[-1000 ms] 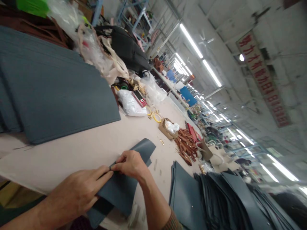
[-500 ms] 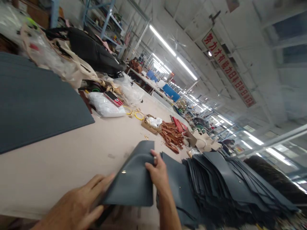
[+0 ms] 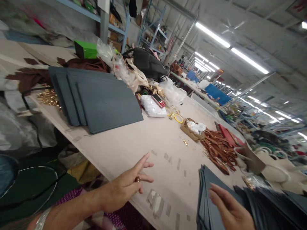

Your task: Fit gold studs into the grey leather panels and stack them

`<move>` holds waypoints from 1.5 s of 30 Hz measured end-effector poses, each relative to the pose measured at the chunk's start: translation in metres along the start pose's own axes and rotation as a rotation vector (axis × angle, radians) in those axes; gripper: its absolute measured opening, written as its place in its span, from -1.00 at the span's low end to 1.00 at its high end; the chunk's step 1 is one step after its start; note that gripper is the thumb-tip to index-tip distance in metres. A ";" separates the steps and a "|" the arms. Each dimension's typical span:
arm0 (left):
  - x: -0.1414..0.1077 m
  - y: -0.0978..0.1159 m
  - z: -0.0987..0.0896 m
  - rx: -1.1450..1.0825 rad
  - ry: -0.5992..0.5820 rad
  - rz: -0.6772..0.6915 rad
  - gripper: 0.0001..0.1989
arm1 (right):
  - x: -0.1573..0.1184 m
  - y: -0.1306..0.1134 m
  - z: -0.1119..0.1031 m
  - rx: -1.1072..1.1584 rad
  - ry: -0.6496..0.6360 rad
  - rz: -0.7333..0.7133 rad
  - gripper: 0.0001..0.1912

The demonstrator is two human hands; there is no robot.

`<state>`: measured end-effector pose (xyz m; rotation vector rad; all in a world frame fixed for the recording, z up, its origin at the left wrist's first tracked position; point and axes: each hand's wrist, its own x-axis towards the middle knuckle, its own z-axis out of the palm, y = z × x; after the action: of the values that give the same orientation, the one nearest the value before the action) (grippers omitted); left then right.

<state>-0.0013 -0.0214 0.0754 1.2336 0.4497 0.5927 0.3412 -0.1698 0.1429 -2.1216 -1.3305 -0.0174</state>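
My left hand hovers over the near edge of the table, fingers spread and nothing in it. A gold-coloured ring is on one of its fingers. At the lower right my right hand is stretched out over a pile of dark blue-grey leather-like panels, its fingers extended; whether it touches the top panel I cannot tell. More dark panels lie fanned beyond it. On the far left is a neat stepped stack of similar panels.
Brown straps lie beside a small cardboard box with white plastic. Small gold pieces, a red phone on a white packet and a black bag are on the table. Gold hardware sits by its left edge.
The bent panel that both hands held is out of them. My right hand is now over the right-hand pile, my left hand open and apart. The view has swung left.
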 end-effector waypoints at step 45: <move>-0.086 -0.014 -0.086 -0.324 0.671 -0.024 -0.60 | 0.045 -0.244 0.227 0.414 -1.066 -0.233 -0.85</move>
<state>-0.1179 -0.0165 0.0388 0.6960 0.8866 1.0183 0.0945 0.0540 0.0966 -1.5908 -1.9057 1.3210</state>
